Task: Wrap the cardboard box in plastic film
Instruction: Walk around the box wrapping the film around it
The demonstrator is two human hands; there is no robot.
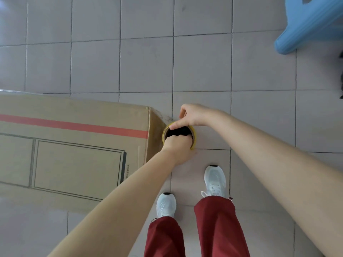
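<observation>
Gripping roll (164, 135) beside tan, red-striped cardboard box (74, 145)

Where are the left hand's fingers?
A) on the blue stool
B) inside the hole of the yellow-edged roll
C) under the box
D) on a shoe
B: the left hand has its fingers tucked down into the hollow middle of the roll, next to the corner of the cardboard box.

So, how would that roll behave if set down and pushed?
The film roll is round, so it would probably roll on the smooth tiled floor. The left hand reaches into its open core, suggesting a stiff tube, likely light.
</observation>
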